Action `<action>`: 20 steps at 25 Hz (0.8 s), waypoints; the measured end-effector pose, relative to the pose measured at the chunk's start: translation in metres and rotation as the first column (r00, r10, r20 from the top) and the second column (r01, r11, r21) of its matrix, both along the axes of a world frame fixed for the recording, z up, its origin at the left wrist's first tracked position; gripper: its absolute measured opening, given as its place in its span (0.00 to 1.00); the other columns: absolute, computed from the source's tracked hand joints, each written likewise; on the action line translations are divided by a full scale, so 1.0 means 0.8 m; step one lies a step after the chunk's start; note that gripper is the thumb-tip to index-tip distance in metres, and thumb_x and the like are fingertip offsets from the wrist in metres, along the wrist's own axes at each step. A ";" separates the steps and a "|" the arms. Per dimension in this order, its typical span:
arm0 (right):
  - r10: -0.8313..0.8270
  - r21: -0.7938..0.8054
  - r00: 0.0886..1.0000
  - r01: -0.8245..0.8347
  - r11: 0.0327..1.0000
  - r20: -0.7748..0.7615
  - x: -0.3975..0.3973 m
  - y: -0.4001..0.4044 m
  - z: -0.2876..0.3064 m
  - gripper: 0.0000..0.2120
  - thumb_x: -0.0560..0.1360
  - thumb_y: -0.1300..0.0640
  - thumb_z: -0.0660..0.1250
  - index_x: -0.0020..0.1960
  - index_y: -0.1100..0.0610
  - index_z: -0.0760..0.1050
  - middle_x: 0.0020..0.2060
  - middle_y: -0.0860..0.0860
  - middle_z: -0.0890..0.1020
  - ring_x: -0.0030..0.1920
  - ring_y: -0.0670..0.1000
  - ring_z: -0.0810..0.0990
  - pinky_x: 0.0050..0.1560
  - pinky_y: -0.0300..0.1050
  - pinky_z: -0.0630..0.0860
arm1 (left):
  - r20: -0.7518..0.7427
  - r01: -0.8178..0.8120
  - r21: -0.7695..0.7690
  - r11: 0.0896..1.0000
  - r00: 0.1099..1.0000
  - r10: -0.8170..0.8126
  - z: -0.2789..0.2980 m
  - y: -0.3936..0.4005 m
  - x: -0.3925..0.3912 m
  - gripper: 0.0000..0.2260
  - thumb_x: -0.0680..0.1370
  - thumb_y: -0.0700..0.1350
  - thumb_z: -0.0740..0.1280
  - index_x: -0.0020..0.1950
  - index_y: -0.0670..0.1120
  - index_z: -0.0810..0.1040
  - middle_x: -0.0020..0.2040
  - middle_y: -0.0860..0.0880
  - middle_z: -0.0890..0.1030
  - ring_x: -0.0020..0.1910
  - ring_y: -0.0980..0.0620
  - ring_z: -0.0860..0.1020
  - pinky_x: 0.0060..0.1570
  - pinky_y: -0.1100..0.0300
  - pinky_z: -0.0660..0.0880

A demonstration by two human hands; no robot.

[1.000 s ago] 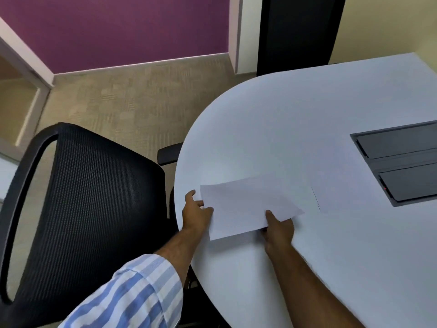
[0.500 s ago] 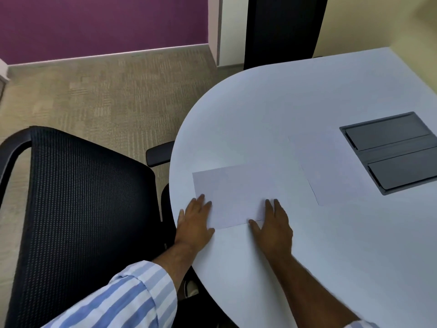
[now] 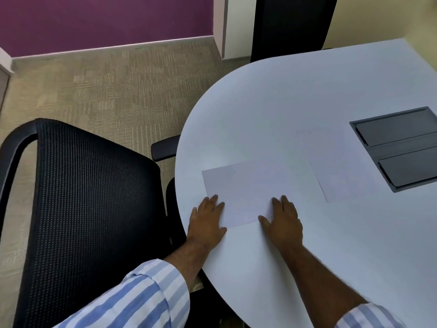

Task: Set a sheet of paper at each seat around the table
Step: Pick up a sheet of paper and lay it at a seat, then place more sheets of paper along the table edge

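White table, rounded end, carpet and purple wall beyond. Black mesh chair tucked at its edge. Sheet flat before that seat, long axis along the near edge. Left hand and right hand flat, fingers spread, pressing its near corners. Second sheet just beside.

- The sheet of paper I'm setting down is plain white and lies flat on the white table, near its rounded edge, long side toward me; my fingertips rest on its near corners.
- A second sheet, also white and flat, lies farther in on the table, just beside the first sheet's right end, touching or slightly overlapping it.
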State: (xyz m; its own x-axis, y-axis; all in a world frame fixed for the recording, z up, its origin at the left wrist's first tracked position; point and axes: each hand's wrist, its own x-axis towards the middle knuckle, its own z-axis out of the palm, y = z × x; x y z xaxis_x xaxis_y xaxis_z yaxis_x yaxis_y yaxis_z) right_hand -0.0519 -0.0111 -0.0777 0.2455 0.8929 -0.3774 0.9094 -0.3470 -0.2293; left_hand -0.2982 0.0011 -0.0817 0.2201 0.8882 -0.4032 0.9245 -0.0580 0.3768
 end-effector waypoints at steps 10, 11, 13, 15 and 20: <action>-0.182 0.186 0.974 0.205 0.961 -0.131 0.066 -0.027 0.050 0.33 0.80 0.38 0.67 0.79 0.52 0.67 0.77 0.49 0.70 0.76 0.54 0.70 0.70 0.55 0.73 | 0.298 -0.109 0.156 0.982 0.953 0.058 0.026 -0.010 0.053 0.30 0.76 0.50 0.74 0.77 0.50 0.70 0.81 0.52 0.64 0.81 0.48 0.61 0.77 0.47 0.64; -0.211 0.202 0.967 0.237 0.950 -0.145 0.084 -0.031 0.054 0.31 0.80 0.38 0.68 0.78 0.52 0.68 0.75 0.48 0.72 0.74 0.54 0.72 0.68 0.55 0.74 | 0.337 -0.146 0.179 0.973 0.938 0.078 0.034 -0.010 0.073 0.27 0.76 0.49 0.75 0.74 0.50 0.73 0.79 0.52 0.68 0.79 0.48 0.64 0.75 0.48 0.67; -0.275 0.234 0.945 0.313 0.920 -0.179 0.118 -0.035 0.062 0.29 0.79 0.39 0.68 0.75 0.51 0.71 0.72 0.49 0.75 0.72 0.54 0.74 0.66 0.56 0.76 | 0.404 -0.225 0.175 0.958 0.904 0.138 0.051 -0.008 0.115 0.27 0.75 0.48 0.75 0.73 0.50 0.73 0.76 0.52 0.71 0.76 0.49 0.67 0.72 0.49 0.70; -0.324 0.260 0.921 0.374 0.890 -0.217 0.162 -0.040 0.068 0.26 0.79 0.40 0.69 0.73 0.51 0.73 0.70 0.49 0.78 0.70 0.54 0.76 0.66 0.56 0.76 | 0.473 -0.271 0.127 0.954 0.862 0.182 0.068 -0.005 0.167 0.27 0.76 0.47 0.75 0.74 0.50 0.72 0.73 0.54 0.72 0.74 0.51 0.67 0.70 0.54 0.70; -0.359 0.254 0.891 0.428 0.867 -0.277 0.275 -0.038 0.070 0.23 0.80 0.43 0.70 0.70 0.54 0.75 0.65 0.51 0.81 0.65 0.54 0.79 0.63 0.57 0.79 | 0.591 -0.295 -0.105 0.950 0.750 0.298 0.079 -0.002 0.292 0.17 0.77 0.44 0.75 0.64 0.52 0.79 0.63 0.55 0.78 0.61 0.63 0.76 0.63 0.59 0.76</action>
State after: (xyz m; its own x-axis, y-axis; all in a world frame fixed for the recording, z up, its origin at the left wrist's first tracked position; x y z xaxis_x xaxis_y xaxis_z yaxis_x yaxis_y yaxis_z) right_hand 0.1677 -0.0417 -0.0214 0.5446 0.8166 -0.1911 0.6277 -0.5480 -0.5529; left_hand -0.0645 -0.0005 -0.0187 0.1419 0.9476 -0.2861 0.4870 0.1848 0.8536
